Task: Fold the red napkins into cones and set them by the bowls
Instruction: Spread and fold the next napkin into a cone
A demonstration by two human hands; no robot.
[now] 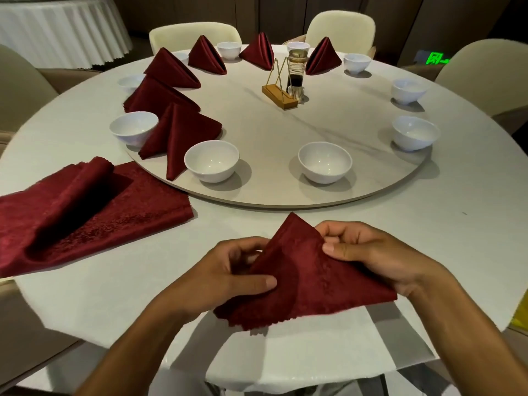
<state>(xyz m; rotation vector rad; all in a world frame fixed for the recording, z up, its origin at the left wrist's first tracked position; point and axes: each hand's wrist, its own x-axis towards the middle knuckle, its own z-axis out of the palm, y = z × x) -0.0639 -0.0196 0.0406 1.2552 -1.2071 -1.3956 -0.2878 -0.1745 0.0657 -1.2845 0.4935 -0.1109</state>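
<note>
A red napkin (307,277) folded into a triangle lies at the table's near edge, its point aimed at the turntable. My left hand (228,272) pinches its left edge, thumb on top. My right hand (368,252) grips its right edge, fingers curled under. Several folded red cones (178,132) stand beside white bowls (211,160) along the left and far side of the turntable (285,192). A stack of flat red napkins (85,212) lies to the left, its top layer partly curled over.
White bowls without napkins ring the turntable's near and right side (325,162) (415,132). A gold wire stand on a wooden base (279,95) and a glass bottle (297,72) sit near the centre. Cream chairs (340,27) surround the table.
</note>
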